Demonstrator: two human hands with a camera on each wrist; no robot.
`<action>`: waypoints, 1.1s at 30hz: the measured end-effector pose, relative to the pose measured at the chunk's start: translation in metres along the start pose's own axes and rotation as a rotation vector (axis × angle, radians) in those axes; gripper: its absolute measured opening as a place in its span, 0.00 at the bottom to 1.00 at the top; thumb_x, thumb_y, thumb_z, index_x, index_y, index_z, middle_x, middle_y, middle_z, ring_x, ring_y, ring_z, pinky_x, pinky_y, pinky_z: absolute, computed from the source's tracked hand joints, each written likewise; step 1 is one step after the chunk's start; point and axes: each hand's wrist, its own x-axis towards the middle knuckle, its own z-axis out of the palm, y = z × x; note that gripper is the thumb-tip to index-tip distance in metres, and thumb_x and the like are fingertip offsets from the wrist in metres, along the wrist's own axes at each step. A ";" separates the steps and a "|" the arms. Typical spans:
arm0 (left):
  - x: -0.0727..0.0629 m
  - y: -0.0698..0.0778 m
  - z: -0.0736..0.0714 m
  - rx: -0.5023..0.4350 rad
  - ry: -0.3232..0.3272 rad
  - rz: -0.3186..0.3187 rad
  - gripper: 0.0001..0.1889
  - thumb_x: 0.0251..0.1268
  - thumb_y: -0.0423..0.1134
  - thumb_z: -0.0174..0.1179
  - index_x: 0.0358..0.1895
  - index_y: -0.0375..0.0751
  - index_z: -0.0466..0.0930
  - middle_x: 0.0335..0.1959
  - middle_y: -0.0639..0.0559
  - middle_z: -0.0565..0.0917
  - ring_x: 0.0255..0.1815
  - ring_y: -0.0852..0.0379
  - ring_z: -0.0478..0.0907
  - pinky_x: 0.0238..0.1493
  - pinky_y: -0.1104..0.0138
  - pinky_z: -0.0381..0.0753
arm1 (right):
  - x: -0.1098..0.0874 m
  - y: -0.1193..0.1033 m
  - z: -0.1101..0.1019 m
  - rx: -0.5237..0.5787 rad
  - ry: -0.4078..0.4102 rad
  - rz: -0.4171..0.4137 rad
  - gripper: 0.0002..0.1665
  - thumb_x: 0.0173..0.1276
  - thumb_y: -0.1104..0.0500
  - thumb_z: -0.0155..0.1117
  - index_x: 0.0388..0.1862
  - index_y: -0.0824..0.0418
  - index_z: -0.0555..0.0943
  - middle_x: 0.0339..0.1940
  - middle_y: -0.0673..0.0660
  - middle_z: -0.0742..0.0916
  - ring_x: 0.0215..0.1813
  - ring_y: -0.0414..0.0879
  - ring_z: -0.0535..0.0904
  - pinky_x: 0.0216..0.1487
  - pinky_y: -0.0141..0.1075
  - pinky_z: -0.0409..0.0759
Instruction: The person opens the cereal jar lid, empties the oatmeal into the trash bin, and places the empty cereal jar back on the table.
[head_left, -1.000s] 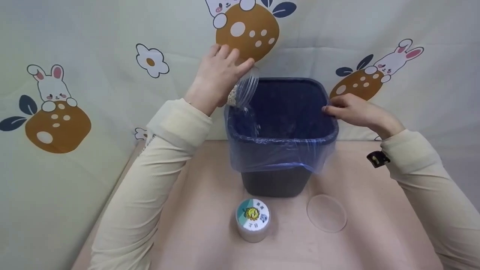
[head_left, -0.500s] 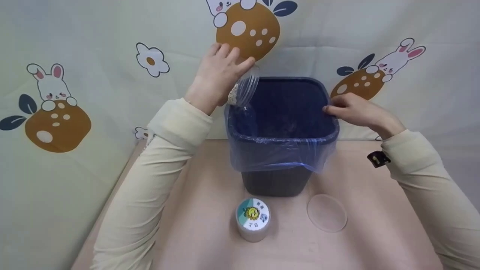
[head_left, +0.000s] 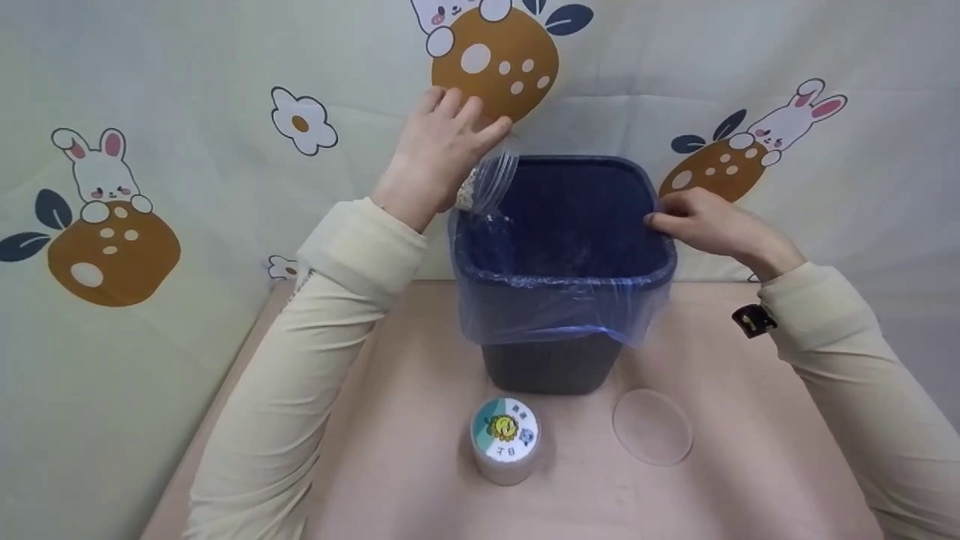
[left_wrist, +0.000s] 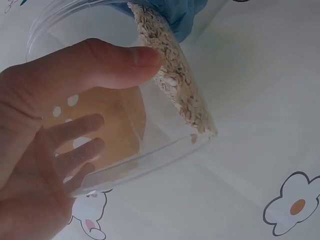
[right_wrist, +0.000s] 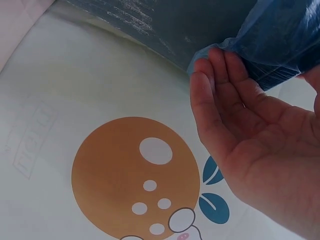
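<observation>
My left hand (head_left: pixel 439 154) grips a clear plastic jar (head_left: pixel 499 176) by its sides, tilted with its mouth over the left rim of a dark trash bin (head_left: pixel 551 367). Oat flakes (left_wrist: pixel 175 75) lie along the lower wall of the jar in the left wrist view, and a few loose ones drop inside the bin. A translucent blue bag (head_left: pixel 540 311) lines the bin and folds over its rim. My right hand (head_left: pixel 709 221) holds the bin's right rim, thumb inside; its fingers lie against the outside of the bag in the right wrist view.
In front of the bin stands a closed round tub (head_left: pixel 506 442) with a printed lid. A clear disc-shaped lid (head_left: pixel 652 427) lies to its right on the pinkish table cover (head_left: pixel 405 465). Close behind the bin hangs a patterned cloth (head_left: pixel 210 67).
Both hands stay almost where they were, with the jar at about the same tilt. Loose flakes fall at its mouth, in slightly different places from frame to frame.
</observation>
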 end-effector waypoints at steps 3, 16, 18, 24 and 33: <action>0.000 0.000 0.001 0.000 0.009 0.001 0.44 0.39 0.31 0.72 0.64 0.48 0.58 0.56 0.37 0.67 0.59 0.38 0.63 0.64 0.52 0.58 | 0.000 0.000 0.001 -0.008 0.006 -0.005 0.17 0.74 0.56 0.53 0.41 0.70 0.81 0.30 0.55 0.82 0.32 0.48 0.73 0.33 0.33 0.68; -0.003 -0.003 0.005 -0.027 0.017 -0.003 0.46 0.37 0.31 0.74 0.63 0.47 0.56 0.59 0.37 0.65 0.62 0.38 0.60 0.66 0.52 0.55 | 0.001 0.000 0.003 -0.021 0.036 0.005 0.17 0.73 0.56 0.53 0.38 0.69 0.80 0.27 0.54 0.79 0.30 0.48 0.71 0.30 0.35 0.65; -0.003 -0.002 0.005 -0.030 0.017 0.000 0.46 0.37 0.31 0.74 0.63 0.47 0.56 0.59 0.37 0.64 0.62 0.38 0.60 0.66 0.52 0.55 | 0.000 0.000 0.003 -0.023 0.037 0.007 0.17 0.73 0.56 0.53 0.38 0.70 0.80 0.27 0.54 0.79 0.30 0.48 0.71 0.30 0.35 0.66; -0.002 -0.001 0.003 -0.013 0.005 0.006 0.47 0.38 0.32 0.74 0.65 0.48 0.56 0.60 0.37 0.64 0.62 0.38 0.60 0.66 0.52 0.55 | -0.001 0.000 0.003 -0.028 0.039 0.015 0.17 0.73 0.56 0.53 0.38 0.70 0.81 0.28 0.55 0.80 0.31 0.49 0.72 0.31 0.36 0.67; 0.000 0.000 0.000 0.032 0.001 0.031 0.49 0.39 0.33 0.74 0.69 0.50 0.56 0.58 0.37 0.66 0.60 0.38 0.62 0.65 0.52 0.57 | 0.000 -0.001 0.003 -0.033 0.048 0.006 0.17 0.73 0.57 0.53 0.37 0.70 0.81 0.26 0.54 0.80 0.30 0.48 0.71 0.30 0.35 0.66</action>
